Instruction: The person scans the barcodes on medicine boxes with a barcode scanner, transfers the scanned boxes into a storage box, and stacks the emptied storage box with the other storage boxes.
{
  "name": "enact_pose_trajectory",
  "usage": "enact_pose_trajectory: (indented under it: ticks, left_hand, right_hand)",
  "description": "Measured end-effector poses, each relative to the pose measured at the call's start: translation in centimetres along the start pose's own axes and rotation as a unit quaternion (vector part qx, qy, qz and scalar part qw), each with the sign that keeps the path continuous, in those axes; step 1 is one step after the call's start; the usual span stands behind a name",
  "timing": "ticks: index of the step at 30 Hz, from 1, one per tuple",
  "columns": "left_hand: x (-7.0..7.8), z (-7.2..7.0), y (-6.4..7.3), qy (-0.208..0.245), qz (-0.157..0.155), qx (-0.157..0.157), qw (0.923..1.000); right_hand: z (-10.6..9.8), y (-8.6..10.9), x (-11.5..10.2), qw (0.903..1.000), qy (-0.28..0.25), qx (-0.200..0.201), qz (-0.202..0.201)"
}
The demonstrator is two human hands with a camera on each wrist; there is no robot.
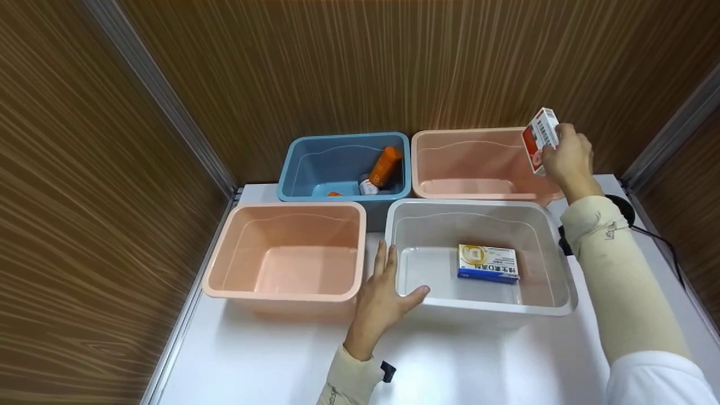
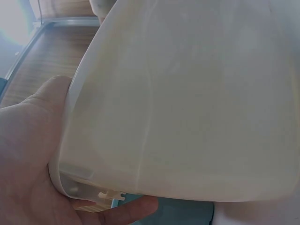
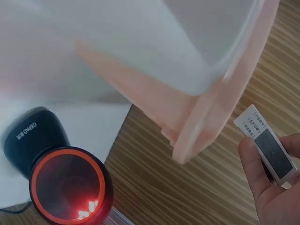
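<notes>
My right hand (image 1: pixel 569 160) pinches a small red and white medicine box (image 1: pixel 541 138) above the right end of the back pink bin (image 1: pixel 467 135). In the right wrist view, thumb and fingers grip the medicine box (image 3: pixel 266 143) by its sides, and its printed end faces the camera. At the near left corner of the white bin (image 1: pixel 484 308), my left hand (image 1: pixel 382 301) rests with fingers straight and thumb spread along the rim. A white, yellow and blue vitamin D box (image 1: pixel 488 263) lies inside that bin. The left wrist view shows the left hand (image 2: pixel 28 154) against the bin's outer wall.
A blue bin (image 1: pixel 343 140) at the back left holds an orange bottle (image 1: pixel 386 167) and a white bottle (image 1: pixel 368 187). Another pink bin (image 1: pixel 284 297) stands front left. A black scanner (image 3: pixel 70 185) with a glowing red ring and a cable stands right of the bins. Wood-grain walls enclose the table.
</notes>
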State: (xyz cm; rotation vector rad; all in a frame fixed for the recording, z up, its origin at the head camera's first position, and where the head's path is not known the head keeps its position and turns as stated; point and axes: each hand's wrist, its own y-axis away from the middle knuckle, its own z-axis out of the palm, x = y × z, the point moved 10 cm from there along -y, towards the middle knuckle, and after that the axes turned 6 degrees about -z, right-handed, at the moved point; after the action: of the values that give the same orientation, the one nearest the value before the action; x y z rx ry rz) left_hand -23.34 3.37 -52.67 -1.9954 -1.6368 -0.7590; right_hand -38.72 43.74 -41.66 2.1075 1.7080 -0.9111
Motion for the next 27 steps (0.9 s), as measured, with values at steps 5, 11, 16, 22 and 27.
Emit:
enact_pose_trajectory:
  ticks: [5,11,16,22,27]
  left_hand:
    - [-0.1,0.2,0.0,-0.001,-0.002,-0.004,1.0]
    - [-0.2,0.2,0.0,-0.008,-0.001,-0.002,1.0]
    - [-0.2,0.1,0.0,-0.005,0.002,0.005,1.0]
    - [0.0,0.1,0.0,-0.002,0.001,0.004,1.0]
    - [-0.2,0.1,0.0,0.003,-0.003,0.002,1.0]
  right_hand:
    - [0.5,-0.4,0.1,0.9999,0.013,0.006,-0.009]
    - [1.1,-0.7,-0.1,1.0,0.003,0.002,-0.007]
    - [1.6,-0.8,-0.6,0.9997,-0.012,-0.005,-0.02]
    - [1.7,-0.3,-1.0,0.999,-0.007,-0.03,-0.032]
    - [1.6,0.3,-2.4,0.9979,-0.013,-0.035,-0.054]
